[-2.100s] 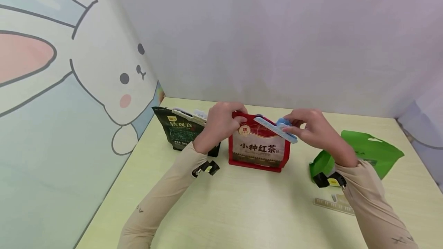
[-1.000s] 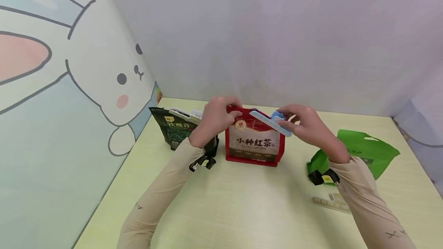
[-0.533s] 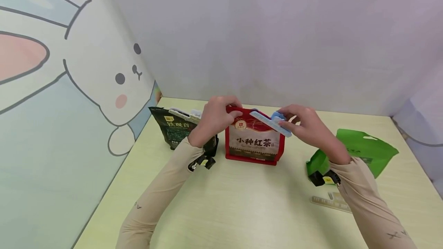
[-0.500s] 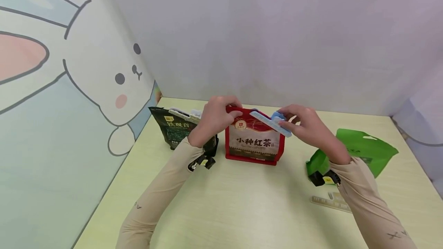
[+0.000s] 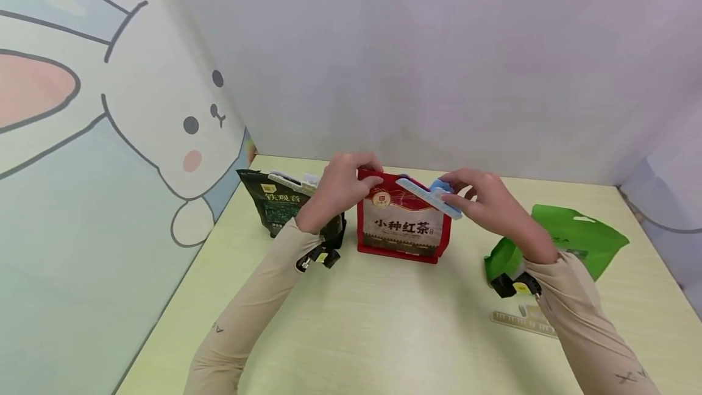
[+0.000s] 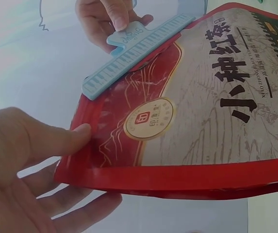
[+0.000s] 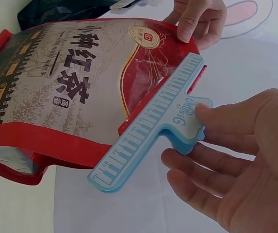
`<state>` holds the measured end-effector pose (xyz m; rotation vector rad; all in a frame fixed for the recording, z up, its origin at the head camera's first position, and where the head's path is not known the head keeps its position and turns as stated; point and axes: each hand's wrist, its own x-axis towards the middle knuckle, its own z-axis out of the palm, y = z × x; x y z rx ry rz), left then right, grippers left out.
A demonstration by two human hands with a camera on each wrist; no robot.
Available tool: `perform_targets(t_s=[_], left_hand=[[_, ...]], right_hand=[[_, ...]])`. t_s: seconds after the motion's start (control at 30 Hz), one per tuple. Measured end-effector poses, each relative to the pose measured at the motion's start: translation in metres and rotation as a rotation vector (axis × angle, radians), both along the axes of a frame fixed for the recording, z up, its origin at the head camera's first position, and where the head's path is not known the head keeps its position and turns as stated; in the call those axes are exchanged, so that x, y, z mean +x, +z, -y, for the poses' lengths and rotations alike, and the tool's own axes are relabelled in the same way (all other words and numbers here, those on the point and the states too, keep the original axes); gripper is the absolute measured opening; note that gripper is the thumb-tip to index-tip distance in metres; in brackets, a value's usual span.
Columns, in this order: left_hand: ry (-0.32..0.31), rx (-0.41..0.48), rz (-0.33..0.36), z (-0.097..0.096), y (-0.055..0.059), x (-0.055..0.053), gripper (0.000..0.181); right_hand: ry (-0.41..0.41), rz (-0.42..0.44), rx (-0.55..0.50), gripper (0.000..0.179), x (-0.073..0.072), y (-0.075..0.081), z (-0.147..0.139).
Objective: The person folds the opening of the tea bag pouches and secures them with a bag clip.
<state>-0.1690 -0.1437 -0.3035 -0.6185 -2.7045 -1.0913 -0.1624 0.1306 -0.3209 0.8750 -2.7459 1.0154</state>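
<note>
A red tea bag (image 5: 404,224) stands upright on the table. My left hand (image 5: 343,185) pinches its upper left corner; in the left wrist view the thumb lies on the front and the other fingers are behind the bag (image 6: 202,111). A light blue bag clip (image 5: 428,195), printed with piano keys, sits slanted across the bag's upper right corner. My right hand (image 5: 485,197) pinches the handle of this clip (image 7: 148,124) between thumb and fingers, as the right wrist view shows.
A black tea bag (image 5: 280,206) with a whitish clip (image 5: 293,183) on top stands at left, partly behind the left arm. At right lie a green bag (image 5: 581,236) and a beige clip (image 5: 523,322), both partly hidden by the right arm. A wall rises behind the table (image 5: 373,322).
Since two seconds ago, both hands, the red bag and the clip appear slightly higher and further left, along with the whole view. Over the last second almost nothing differs; both grips are kept.
</note>
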Motion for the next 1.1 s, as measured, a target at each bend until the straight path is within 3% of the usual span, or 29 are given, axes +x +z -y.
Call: perform_targets(t_s=[0.47, 0.93, 1.1], left_hand=[[-0.036, 0.052, -0.018, -0.003, 0.007, 0.004, 0.009], [-0.091, 0.116, -0.079, -0.007, 0.010, 0.003, 0.015], [-0.078, 0.101, -0.108, -0.010, 0.012, 0.005, 0.016]], right_hand=[[0.002, 0.000, 0.016, 0.031, 0.007, 0.010, -0.007], [0.020, -0.091, -0.052, 0.029, 0.013, 0.012, -0.014], [0.021, -0.136, -0.075, 0.029, 0.019, 0.015, -0.016]])
